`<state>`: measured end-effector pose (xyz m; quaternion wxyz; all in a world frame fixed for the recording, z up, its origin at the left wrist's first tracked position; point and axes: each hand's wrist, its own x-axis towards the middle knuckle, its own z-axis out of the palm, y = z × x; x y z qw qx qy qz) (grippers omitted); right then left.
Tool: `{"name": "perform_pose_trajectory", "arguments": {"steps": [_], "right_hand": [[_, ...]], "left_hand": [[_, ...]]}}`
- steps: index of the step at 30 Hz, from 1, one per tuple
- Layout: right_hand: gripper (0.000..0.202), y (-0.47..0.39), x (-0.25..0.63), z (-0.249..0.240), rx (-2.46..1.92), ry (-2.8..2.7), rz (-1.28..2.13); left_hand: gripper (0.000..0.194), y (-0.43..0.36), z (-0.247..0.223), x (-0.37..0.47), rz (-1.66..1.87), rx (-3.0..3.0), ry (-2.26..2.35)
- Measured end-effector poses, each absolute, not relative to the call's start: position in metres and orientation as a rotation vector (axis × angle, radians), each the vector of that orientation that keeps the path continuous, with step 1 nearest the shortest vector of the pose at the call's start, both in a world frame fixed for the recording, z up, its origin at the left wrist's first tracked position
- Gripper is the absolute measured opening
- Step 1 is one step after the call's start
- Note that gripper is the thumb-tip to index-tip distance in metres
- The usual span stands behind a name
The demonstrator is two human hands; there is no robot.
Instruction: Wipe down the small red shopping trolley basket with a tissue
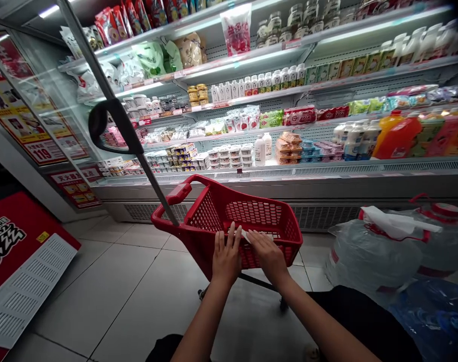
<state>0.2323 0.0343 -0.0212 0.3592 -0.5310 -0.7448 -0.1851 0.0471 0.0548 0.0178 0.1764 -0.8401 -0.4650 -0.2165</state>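
A red plastic cart (203, 241), its sides pierced with small holes and its top open, stands upright on the tiled floor (100, 286). At the cart's near rim, a small white scrap (245, 235), mostly hidden, peeks from beside the right hand (265, 251).

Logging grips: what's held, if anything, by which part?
Cannot tell; left hand and right hand lie at the red cart's near rim, something white between.

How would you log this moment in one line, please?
left hand: open, at near rim of red plastic shopping cart; right hand: open, same rim, by small white item; behind: stocked refrigerated shelves
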Motion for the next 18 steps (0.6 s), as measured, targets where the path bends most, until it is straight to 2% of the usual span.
{"name": "perform_pose_trajectory", "arguments": {"steps": [5,18], "right_hand": [[0.065,0.044,0.23,-0.012,-1.322,-1.995,-0.478],[0.069,0.032,0.352,-0.024,-1.388,-1.968,-0.451]], "left_hand": [[0.1,0.067,0.017,0.051,-0.617,-2.395,-1.335],[0.092,0.063,0.021,0.093,-0.552,-2.252,-1.181]]}}
